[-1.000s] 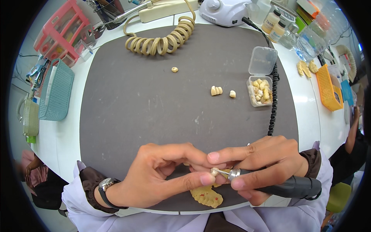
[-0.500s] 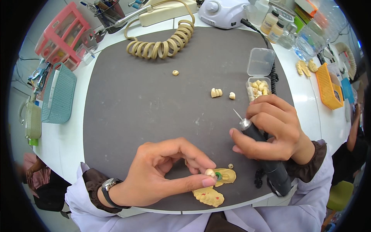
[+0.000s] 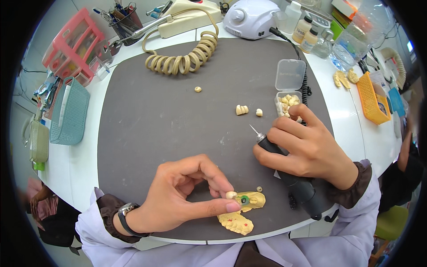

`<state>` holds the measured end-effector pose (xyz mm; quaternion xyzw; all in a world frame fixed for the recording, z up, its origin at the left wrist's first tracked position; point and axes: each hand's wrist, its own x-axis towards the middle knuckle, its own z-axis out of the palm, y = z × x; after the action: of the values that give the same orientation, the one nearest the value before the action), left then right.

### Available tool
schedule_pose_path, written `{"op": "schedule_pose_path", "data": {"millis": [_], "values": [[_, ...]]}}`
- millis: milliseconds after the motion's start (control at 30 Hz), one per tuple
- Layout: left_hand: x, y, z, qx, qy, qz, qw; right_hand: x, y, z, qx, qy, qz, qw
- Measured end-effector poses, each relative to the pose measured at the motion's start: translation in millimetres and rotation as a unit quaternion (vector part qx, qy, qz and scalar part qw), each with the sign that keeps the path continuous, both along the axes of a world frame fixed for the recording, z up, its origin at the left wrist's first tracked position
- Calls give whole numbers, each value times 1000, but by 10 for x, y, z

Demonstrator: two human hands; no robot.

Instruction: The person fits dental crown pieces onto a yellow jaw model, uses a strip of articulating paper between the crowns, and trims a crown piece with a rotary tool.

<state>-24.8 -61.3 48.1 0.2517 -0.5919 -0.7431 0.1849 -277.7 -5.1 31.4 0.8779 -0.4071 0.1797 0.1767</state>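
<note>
Between the thumb and fingertips of my left hand [image 3: 182,196] is a small cream tooth crown [image 3: 231,195]. It is held over the edge of a yellow plaster dental cast [image 3: 256,200], which has a green patch with a dark middle. A second yellow cast [image 3: 236,223] with red marks lies just below. My right hand [image 3: 309,149] is wrapped round a black dental handpiece [image 3: 299,187]. Its thin metal bur [image 3: 253,128] points up and left, apart from the crown. A tiny loose tooth [image 3: 259,189] lies beside the upper cast.
A clear box of teeth [image 3: 288,101] stands open by my right fingers. Joined teeth [image 3: 241,110] and single teeth lie on the grey mat [image 3: 155,133]. A coiled beige cord [image 3: 182,64] and white control unit [image 3: 250,18] are behind; baskets [image 3: 69,113] stand at the sides.
The handpiece has swung slightly left in my right hand, its fingers closing further round it. My left hand still pinches the crown near the cast. The whole view has shifted a little.
</note>
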Motion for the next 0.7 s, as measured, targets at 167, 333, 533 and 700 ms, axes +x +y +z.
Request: {"op": "schedule_pose_path", "data": {"millis": [167, 333, 533, 700], "values": [[-5, 16, -11, 6, -6, 6, 1000, 132, 69, 19, -36, 7, -49, 998], [-15, 25, 18, -6, -14, 7, 1000, 154, 78, -12, 8, 11, -46, 999], [-17, 38, 41, 6, -2, 5, 1000, 118, 62, -17, 51, -1, -10, 999], [-22, 44, 19, -2, 7, 8, 1000, 45, 84, 70, 116, -5, 5, 993]]}}
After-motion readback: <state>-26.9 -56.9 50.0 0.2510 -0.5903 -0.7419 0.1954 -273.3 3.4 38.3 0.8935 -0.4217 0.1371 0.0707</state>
